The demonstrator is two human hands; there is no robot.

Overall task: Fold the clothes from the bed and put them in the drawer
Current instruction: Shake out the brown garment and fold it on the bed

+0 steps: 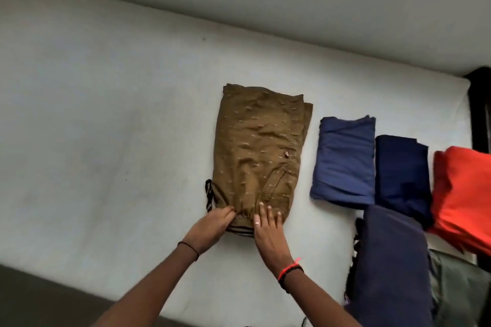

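Brown garment point(260, 146), folded, looks soft and light (probably floppy): left hand point(212, 225) pinches its near edge, right hand point(268, 231) presses flat, grip apart; lift under 2 sides.

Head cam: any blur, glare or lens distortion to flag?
Head view: light soft and even, no glare, no hard shadows; brown garment and its pattern fairly sharp; orange cloth at the right edge smeared; far edge of the bed runs tilted and slightly curved, likely the wide-angle lens.
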